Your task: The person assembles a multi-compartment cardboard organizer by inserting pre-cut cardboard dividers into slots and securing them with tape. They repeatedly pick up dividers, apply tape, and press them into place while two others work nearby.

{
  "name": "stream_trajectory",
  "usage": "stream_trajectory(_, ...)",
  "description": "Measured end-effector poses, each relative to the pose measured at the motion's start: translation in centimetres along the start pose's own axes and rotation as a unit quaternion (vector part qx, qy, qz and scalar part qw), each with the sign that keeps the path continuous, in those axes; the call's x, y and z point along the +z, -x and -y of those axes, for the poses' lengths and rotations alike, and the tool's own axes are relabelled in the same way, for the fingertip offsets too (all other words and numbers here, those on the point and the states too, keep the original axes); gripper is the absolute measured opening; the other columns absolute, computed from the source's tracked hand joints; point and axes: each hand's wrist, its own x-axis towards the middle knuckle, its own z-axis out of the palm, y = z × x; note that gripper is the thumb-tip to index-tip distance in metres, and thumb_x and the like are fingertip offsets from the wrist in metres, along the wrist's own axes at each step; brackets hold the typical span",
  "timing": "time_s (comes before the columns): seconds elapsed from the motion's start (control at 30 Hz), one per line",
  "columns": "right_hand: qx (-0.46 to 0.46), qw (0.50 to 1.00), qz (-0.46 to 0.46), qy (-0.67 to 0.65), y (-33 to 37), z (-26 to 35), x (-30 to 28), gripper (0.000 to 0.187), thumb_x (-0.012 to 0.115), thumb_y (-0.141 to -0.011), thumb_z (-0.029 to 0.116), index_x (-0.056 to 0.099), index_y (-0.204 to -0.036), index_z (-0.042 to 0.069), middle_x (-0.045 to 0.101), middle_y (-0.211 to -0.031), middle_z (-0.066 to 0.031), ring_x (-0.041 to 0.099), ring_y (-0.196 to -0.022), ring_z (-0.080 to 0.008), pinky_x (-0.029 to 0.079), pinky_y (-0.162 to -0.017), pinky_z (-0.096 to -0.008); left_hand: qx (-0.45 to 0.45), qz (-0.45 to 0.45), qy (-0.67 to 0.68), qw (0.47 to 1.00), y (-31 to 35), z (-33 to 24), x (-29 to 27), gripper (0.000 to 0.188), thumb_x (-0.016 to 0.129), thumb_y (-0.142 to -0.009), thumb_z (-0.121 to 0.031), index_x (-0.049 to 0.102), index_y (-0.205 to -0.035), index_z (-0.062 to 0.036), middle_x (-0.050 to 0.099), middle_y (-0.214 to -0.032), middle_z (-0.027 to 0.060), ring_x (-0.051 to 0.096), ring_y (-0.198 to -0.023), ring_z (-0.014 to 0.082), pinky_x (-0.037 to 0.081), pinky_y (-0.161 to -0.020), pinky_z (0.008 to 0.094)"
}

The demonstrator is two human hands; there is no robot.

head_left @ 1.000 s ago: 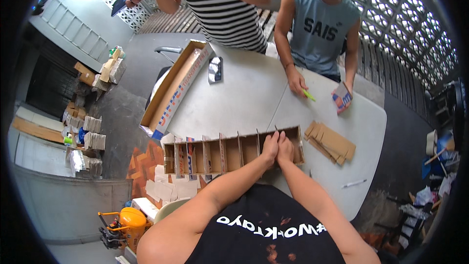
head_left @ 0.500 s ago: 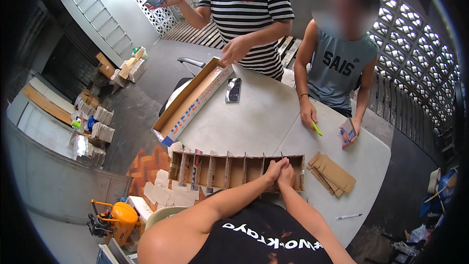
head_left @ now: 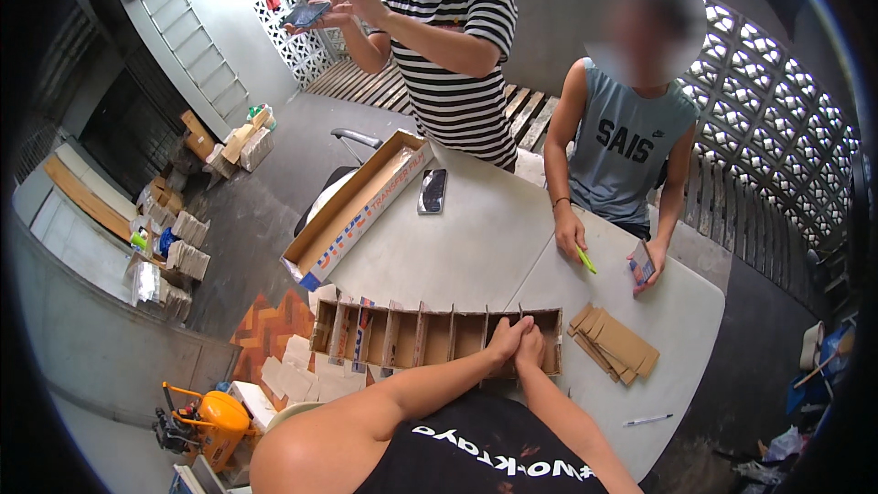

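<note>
A long, shallow cardboard box (head_left: 439,370) with several upright dividers lies along the near table edge. My left hand (head_left: 508,338) and my right hand (head_left: 530,351) are pressed together over its right part. Their fingers are closed at the upper edge of a cardboard divider (head_left: 520,310); the fingertips are partly hidden by the hands themselves. Flat cardboard strips (head_left: 613,343) lie in a loose stack just right of the box. A pen (head_left: 647,420) rests on the table nearer to me.
Across the white table (head_left: 476,256) lie a long open carton (head_left: 361,210) and a phone (head_left: 432,192). One person in stripes holds a dark phone (head_left: 306,14). Another, seated, holds a bright green tool (head_left: 586,261) and a small printed piece (head_left: 642,265). Cardboard scraps (head_left: 297,370) lie left.
The standing person's hand has left the long carton and risen to the phone in the other hand. My hands stay together at the same divider; the whole view has shifted slightly.
</note>
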Motion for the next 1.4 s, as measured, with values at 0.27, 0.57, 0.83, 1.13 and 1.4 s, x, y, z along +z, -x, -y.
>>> stream_trajectory(0.27, -0.01, 1.0, -0.007, 0.005, 0.1, 0.1, 0.1, 0.06, 0.03, -0.105, 0.046, 0.066, -0.112, -0.002, 0.065, -0.116, -0.0277, 0.058, -0.113, -0.0466, 0.043, -0.098, -0.0549, -0.032, 0.097, -0.045, 0.994, -2.1, 1.8, -1.6, 0.079, 0.036, -0.103, -0.059, 0.06, -0.126, 0.0115, 0.061, -0.131, 0.0255, 0.059, -0.12, 0.0275, 0.045, -0.1, 0.0402)
stream_trajectory(0.57, -0.015, 0.999, -0.032, -0.006, -0.5, -1.0, 0.6, 0.058, 0.032, -0.104, 0.044, 0.067, -0.109, -0.002, 0.066, -0.115, -0.0271, 0.058, -0.111, -0.0472, 0.043, -0.097, -0.055, -0.114, 0.128, 0.029, 0.985, 3.8, -0.1, -0.7, 0.087, 0.025, -0.1, -0.071, 0.046, -0.146, 0.0, 0.05, -0.147, 0.018, 0.045, -0.136, 0.0276, 0.034, -0.111, 0.0404)
stream_trajectory(0.83, -0.018, 1.0, -0.015, -0.019, -0.2, -0.7, 0.6, 0.058, 0.032, -0.105, 0.044, 0.067, -0.108, -0.002, 0.066, -0.113, -0.0267, 0.059, -0.11, -0.0467, 0.044, -0.096, -0.0539, -0.133, 0.239, -0.045, 0.961, 2.8, 0.4, -1.9, 0.095, 0.012, -0.091, -0.084, 0.046, -0.149, -0.0169, 0.056, -0.135, 0.0115, 0.051, -0.117, 0.0225, 0.04, -0.099, 0.0367)
stream_trajectory(1.13, 0.005, 0.999, -0.022, -0.049, -0.9, -1.6, 1.2, 0.058, 0.033, -0.105, 0.045, 0.066, -0.108, -0.002, 0.066, -0.113, -0.027, 0.06, -0.109, -0.0466, 0.045, -0.093, -0.0537, -0.204, 0.287, -0.01, 0.936, 5.3, -4.3, -2.1, 0.098, 0.015, -0.085, -0.09, 0.049, -0.145, -0.0205, 0.061, -0.114, 0.0052, 0.053, -0.091, 0.0189, 0.043, -0.08, 0.0318)
stream_trajectory(1.4, 0.004, 0.999, -0.041, -0.002, -0.4, -0.7, 0.8, 0.056, 0.035, -0.103, 0.047, 0.066, -0.111, 0.001, 0.066, -0.115, -0.0275, 0.061, -0.11, -0.0475, 0.046, -0.094, -0.0538, -0.166, 0.139, 0.029, 0.976, 3.0, -3.0, -1.4, 0.087, 0.027, -0.096, -0.077, 0.049, -0.147, -0.0097, 0.056, -0.14, 0.0103, 0.05, -0.126, 0.0211, 0.035, -0.108, 0.0368)
